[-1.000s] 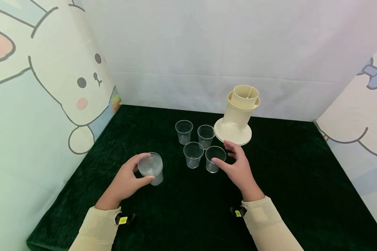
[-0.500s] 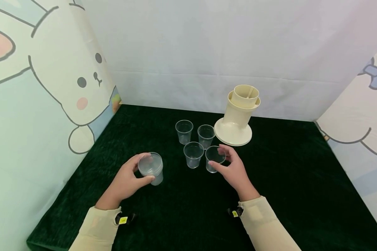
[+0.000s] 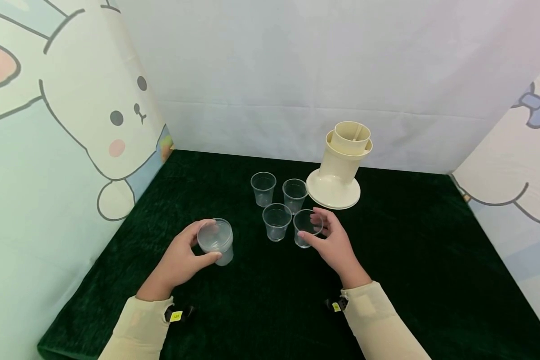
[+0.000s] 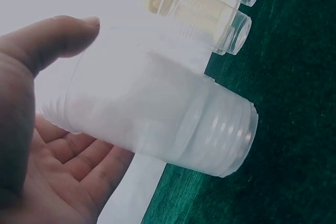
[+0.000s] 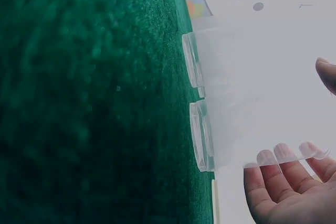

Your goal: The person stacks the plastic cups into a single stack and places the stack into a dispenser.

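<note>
In the head view the left hand [image 3: 182,257] holds a stack of nested clear plastic cups [image 3: 217,240] between thumb and fingers; the left wrist view shows the stack's ribbed bottoms [image 4: 223,135]. Four single clear cups stand upright in two rows to its right. Around the front right cup [image 3: 304,240] curve the thumb and fingers of the right hand [image 3: 335,245]. Fingertips show through that cup's wall in the right wrist view. Beside it is the front left cup [image 3: 276,230]; behind stand two more, the back left cup [image 3: 263,192] and back right cup [image 3: 294,197].
A cream stand [image 3: 337,172] with a round base and tubular holders stands behind the cups, near the back edge of the dark green cloth [image 3: 432,250]. A white curtain [image 3: 252,65] hangs behind, with printed cartoon panels at both sides.
My right hand has moved left and its fingers have come round the front right cup. My left hand and its stack have stayed in place.
</note>
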`<move>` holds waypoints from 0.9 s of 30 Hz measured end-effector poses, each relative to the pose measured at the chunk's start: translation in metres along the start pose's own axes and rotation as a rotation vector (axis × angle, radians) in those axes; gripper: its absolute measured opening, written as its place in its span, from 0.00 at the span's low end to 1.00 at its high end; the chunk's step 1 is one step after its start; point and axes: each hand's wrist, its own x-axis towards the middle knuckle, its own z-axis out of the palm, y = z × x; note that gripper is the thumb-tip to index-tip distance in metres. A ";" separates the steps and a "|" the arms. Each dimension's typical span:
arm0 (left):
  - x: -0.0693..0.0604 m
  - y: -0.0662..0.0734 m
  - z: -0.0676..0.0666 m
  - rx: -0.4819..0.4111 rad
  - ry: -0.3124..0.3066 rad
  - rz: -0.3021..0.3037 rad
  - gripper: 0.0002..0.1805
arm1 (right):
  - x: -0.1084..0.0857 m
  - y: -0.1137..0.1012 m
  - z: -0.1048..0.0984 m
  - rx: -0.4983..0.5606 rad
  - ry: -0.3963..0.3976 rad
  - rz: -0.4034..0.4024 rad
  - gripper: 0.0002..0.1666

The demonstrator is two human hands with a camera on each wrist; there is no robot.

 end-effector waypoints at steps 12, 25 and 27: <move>0.000 0.000 0.000 0.000 -0.003 0.000 0.38 | -0.001 -0.003 -0.001 0.003 0.028 -0.041 0.41; -0.002 -0.001 -0.001 0.002 -0.007 -0.010 0.38 | -0.007 -0.030 -0.011 -0.006 0.080 -0.112 0.43; -0.001 0.000 -0.001 0.001 -0.008 -0.011 0.38 | -0.006 -0.036 -0.013 -0.010 0.085 -0.134 0.41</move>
